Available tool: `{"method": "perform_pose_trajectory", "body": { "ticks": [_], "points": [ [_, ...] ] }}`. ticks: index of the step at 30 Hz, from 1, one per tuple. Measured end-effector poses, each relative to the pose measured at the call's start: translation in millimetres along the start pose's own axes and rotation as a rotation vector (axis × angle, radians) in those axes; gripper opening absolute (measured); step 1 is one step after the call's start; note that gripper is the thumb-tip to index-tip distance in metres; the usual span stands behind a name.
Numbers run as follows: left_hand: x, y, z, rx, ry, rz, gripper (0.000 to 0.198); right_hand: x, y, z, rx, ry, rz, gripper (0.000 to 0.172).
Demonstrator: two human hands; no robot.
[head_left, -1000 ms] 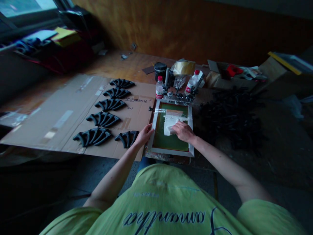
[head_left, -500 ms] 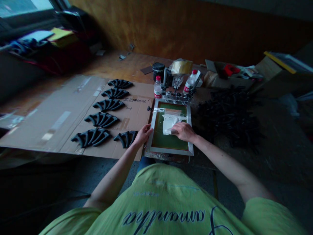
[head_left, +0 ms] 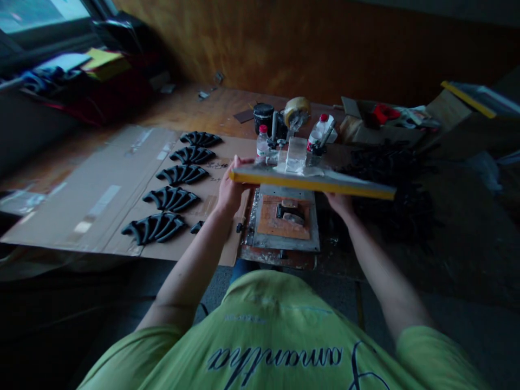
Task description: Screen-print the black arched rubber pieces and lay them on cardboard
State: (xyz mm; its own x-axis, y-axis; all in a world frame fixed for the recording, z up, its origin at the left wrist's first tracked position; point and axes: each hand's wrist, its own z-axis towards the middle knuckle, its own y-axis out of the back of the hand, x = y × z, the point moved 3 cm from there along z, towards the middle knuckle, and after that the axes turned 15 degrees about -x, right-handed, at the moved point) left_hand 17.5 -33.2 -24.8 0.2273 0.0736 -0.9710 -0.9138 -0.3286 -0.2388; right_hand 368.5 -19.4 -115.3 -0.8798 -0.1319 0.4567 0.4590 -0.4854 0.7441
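Note:
A screen-printing frame (head_left: 312, 183) with a yellow near edge is tilted up above the bench. My left hand (head_left: 232, 187) grips its left corner, thumb on top and fingers underneath. My right hand (head_left: 340, 205) is at the underside toward the right; its fingertips are hidden by the frame, so I cannot tell its grip. A pale squeegee block (head_left: 296, 154) rests on the screen amid white ink. Below, a metal base plate (head_left: 254, 230) carries an orange-brown pad (head_left: 270, 222), with a short black curved piece (head_left: 290, 212) lying on it.
Fanned rows of black curved pieces (head_left: 156, 227) lie on cardboard (head_left: 97, 162) to the left. A heap of black pieces (head_left: 385, 211) is at right. Behind the frame stand red-capped bottles (head_left: 262, 142), a black tub (head_left: 263, 116) and a tape roll (head_left: 297, 111). An open carton (head_left: 400, 138) sits at back right.
The frame has swung up from lying flat, uncovering the base plate and black piece. My right hand has let go of the squeegee and moved to the frame's underside. My left hand rose with the frame.

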Motion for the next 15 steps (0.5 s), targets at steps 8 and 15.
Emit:
{"method": "perform_pose_trajectory", "body": {
  "ticks": [8,15],
  "points": [
    [-8.6,-30.5,1.6,-0.016,0.047,-0.009,0.053,73.1,-49.3,-74.4,0.301,0.125,-0.306,0.026],
    [97.0,-2.8,-115.9,0.194,0.707,0.157,0.052,142.3,-32.6,-96.2,0.246,0.221,-0.016,0.024]
  ]
}}
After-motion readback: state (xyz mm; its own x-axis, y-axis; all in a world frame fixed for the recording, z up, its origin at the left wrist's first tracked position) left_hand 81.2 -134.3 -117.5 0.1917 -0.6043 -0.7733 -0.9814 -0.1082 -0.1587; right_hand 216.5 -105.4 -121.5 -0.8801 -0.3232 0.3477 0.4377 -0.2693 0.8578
